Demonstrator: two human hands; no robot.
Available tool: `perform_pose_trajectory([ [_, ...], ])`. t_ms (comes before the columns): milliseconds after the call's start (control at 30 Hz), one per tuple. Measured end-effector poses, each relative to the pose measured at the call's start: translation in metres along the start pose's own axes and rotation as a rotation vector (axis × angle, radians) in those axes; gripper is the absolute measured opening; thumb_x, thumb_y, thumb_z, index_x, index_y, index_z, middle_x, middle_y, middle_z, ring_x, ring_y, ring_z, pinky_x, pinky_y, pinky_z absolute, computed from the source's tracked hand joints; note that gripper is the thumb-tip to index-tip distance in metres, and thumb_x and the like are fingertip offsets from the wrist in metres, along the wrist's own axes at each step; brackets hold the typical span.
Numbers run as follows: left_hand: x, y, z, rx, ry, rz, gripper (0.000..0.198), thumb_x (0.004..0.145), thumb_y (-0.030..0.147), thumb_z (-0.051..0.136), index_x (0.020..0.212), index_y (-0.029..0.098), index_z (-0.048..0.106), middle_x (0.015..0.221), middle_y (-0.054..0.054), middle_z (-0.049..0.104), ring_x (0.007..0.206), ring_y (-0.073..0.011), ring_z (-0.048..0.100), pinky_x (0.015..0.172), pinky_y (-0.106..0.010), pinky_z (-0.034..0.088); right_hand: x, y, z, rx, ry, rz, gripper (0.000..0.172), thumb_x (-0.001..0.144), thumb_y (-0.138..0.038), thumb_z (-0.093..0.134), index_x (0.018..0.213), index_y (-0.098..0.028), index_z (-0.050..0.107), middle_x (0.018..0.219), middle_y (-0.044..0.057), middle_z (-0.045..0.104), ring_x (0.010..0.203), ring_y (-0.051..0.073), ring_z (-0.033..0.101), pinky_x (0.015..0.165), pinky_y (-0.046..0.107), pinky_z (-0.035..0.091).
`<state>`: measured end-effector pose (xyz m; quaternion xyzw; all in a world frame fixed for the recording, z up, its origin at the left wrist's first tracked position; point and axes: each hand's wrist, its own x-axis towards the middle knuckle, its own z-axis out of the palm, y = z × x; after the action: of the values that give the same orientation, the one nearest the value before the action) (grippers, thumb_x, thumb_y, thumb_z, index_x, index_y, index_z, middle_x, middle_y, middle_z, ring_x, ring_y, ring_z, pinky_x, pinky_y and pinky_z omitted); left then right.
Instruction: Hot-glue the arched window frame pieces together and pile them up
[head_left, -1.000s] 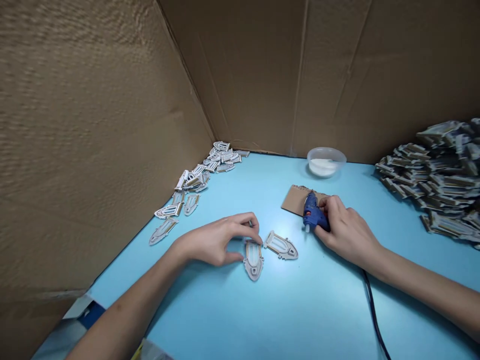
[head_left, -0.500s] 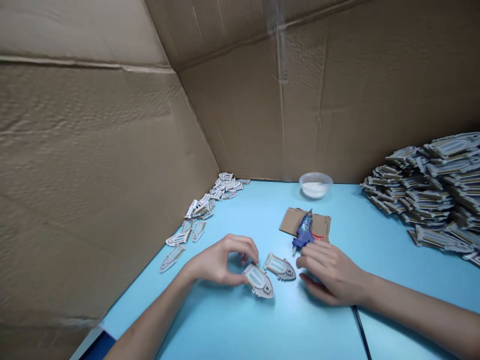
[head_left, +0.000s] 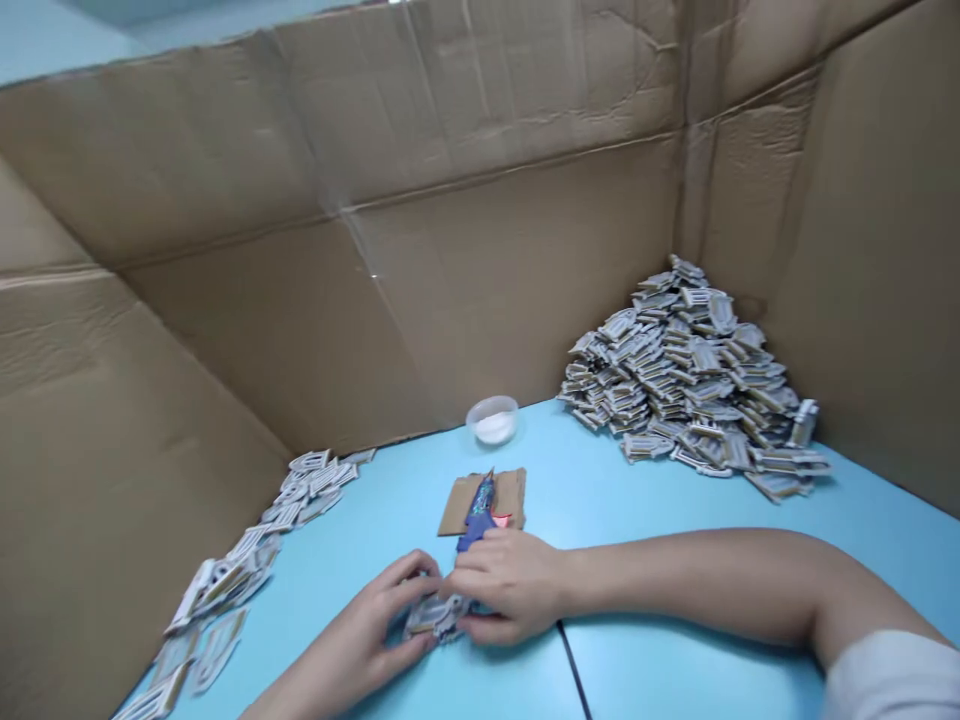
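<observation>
A flat, boat-shaped grey-and-white piece [head_left: 433, 617] lies low over the blue table between my two hands. My left hand [head_left: 375, 625] pinches its left end between thumb and fingers. The thumb and fingertips of my right hand [head_left: 516, 587] grip the pointed right end. Fingers cover part of it, so I cannot tell whether one piece or two lie stacked there. Just beyond my right hand, a blue glue gun [head_left: 478, 520] rests on a small cardboard sheet [head_left: 454, 508], its handle partly hidden by that hand.
A large heap of similar pieces [head_left: 686, 385] stands at the back right. More pieces [head_left: 247, 560] lie in a line along the left cardboard wall [head_left: 135, 450]. A clear bowl with white contents [head_left: 493, 427] sits near the back wall. A black cable [head_left: 574, 670] runs toward the front edge.
My view has turned to the right. My right hand has come left to the piece in my left hand, and both hands now grip there. The second piece no longer shows separately.
</observation>
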<state>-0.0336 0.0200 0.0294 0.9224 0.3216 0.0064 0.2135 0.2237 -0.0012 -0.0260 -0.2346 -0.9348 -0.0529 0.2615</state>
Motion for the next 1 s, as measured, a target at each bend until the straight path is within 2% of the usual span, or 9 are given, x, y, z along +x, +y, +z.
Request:
perform_pose_trajectory([
  [133, 0.011, 0.006, -0.024, 0.258, -0.100, -0.068, 0.020, 0.092, 0.031, 0.060, 0.101, 0.021, 0.074, 0.107, -0.008, 0.066, 0.095, -0.0197, 0.064, 0.085, -0.023, 0.048, 0.001, -0.001, 0.001, -0.003, 0.001, -0.038, 0.034, 0.101, -0.042, 0.047, 0.121, -0.018, 0.059, 0.105, 0.003, 0.077, 0.089, 0.018, 0.069, 0.074, 0.033, 0.045],
  [267, 0.018, -0.003, -0.057, 0.398, -0.168, -0.130, 0.019, 0.090, 0.034, 0.060, 0.094, 0.021, 0.073, 0.098, -0.006, 0.066, 0.082, -0.0182, 0.063, 0.075, -0.024, 0.043, 0.001, -0.003, 0.001, 0.022, -0.008, -0.099, 0.032, 0.105, -0.042, 0.044, 0.125, -0.022, 0.057, 0.112, 0.001, 0.078, 0.095, 0.016, 0.071, 0.073, 0.032, 0.044],
  [333, 0.028, -0.002, -0.077, 0.401, -0.133, -0.112, 0.021, 0.091, 0.036, 0.060, 0.092, 0.020, 0.072, 0.095, -0.005, 0.066, 0.078, -0.0161, 0.062, 0.073, -0.023, 0.043, 0.002, -0.003, 0.001, 0.038, -0.027, -0.144, 0.031, 0.107, -0.040, 0.041, 0.127, -0.021, 0.056, 0.115, 0.001, 0.078, 0.096, 0.016, 0.071, 0.072, 0.032, 0.044],
  [433, 0.061, 0.023, -0.100, 0.399, -0.022, -0.030, 0.026, 0.095, 0.042, 0.058, 0.092, 0.019, 0.071, 0.092, -0.004, 0.065, 0.078, -0.0143, 0.059, 0.074, -0.022, 0.043, 0.004, -0.002, 0.002, 0.054, -0.035, -0.188, 0.030, 0.108, -0.035, 0.040, 0.127, -0.019, 0.056, 0.113, 0.002, 0.078, 0.094, 0.017, 0.072, 0.072, 0.032, 0.046],
  [500, 0.096, 0.053, -0.105, 0.410, -0.046, 0.035, 0.029, 0.099, 0.043, 0.055, 0.094, 0.019, 0.070, 0.093, -0.003, 0.065, 0.078, -0.0131, 0.060, 0.075, -0.020, 0.044, 0.004, -0.002, 0.004, 0.058, -0.034, -0.215, 0.028, 0.108, -0.033, 0.042, 0.127, -0.018, 0.056, 0.110, 0.001, 0.079, 0.091, 0.017, 0.072, 0.071, 0.032, 0.046],
  [600, 0.159, 0.106, -0.092, 0.519, 0.003, 0.178, 0.025, 0.096, 0.042, 0.060, 0.097, 0.019, 0.071, 0.095, -0.004, 0.066, 0.078, -0.0137, 0.061, 0.070, -0.021, 0.042, 0.005, 0.000, 0.007, 0.056, -0.043, -0.253, 0.028, 0.108, -0.032, 0.043, 0.127, -0.017, 0.057, 0.108, 0.000, 0.079, 0.087, 0.016, 0.073, 0.067, 0.032, 0.047],
  [733, 0.244, 0.161, -0.053, 0.587, 0.068, 0.278, 0.023, 0.092, 0.040, 0.066, 0.096, 0.019, 0.070, 0.099, -0.006, 0.067, 0.083, -0.0159, 0.063, 0.071, -0.023, 0.041, 0.005, 0.002, 0.007, 0.042, -0.056, -0.248, 0.033, 0.108, -0.032, 0.040, 0.132, -0.016, 0.058, 0.114, 0.001, 0.080, 0.091, 0.017, 0.074, 0.067, 0.032, 0.049],
  [900, 0.315, 0.193, -0.017, 0.583, 0.109, 0.302, 0.026, 0.091, 0.043, 0.066, 0.095, 0.018, 0.070, 0.107, -0.008, 0.065, 0.086, -0.0176, 0.064, 0.068, -0.025, 0.044, 0.010, 0.005, -0.003, -0.015, -0.052, -0.345, 0.026, 0.102, -0.029, 0.050, 0.116, -0.018, 0.069, 0.131, 0.006, 0.076, 0.129, 0.022, 0.064, 0.104, 0.031, 0.049],
  [1000, 0.332, 0.199, -0.005, 0.577, 0.115, 0.301, 0.029, 0.089, 0.044, 0.069, 0.094, 0.016, 0.071, 0.113, -0.010, 0.063, 0.089, -0.0187, 0.065, 0.070, -0.026, 0.047, 0.014, 0.006, -0.005, -0.016, -0.062, -0.370, 0.014, 0.099, -0.030, 0.058, 0.095, -0.023, 0.070, 0.121, 0.002, 0.079, 0.129, 0.024, 0.064, 0.106, 0.030, 0.050],
])
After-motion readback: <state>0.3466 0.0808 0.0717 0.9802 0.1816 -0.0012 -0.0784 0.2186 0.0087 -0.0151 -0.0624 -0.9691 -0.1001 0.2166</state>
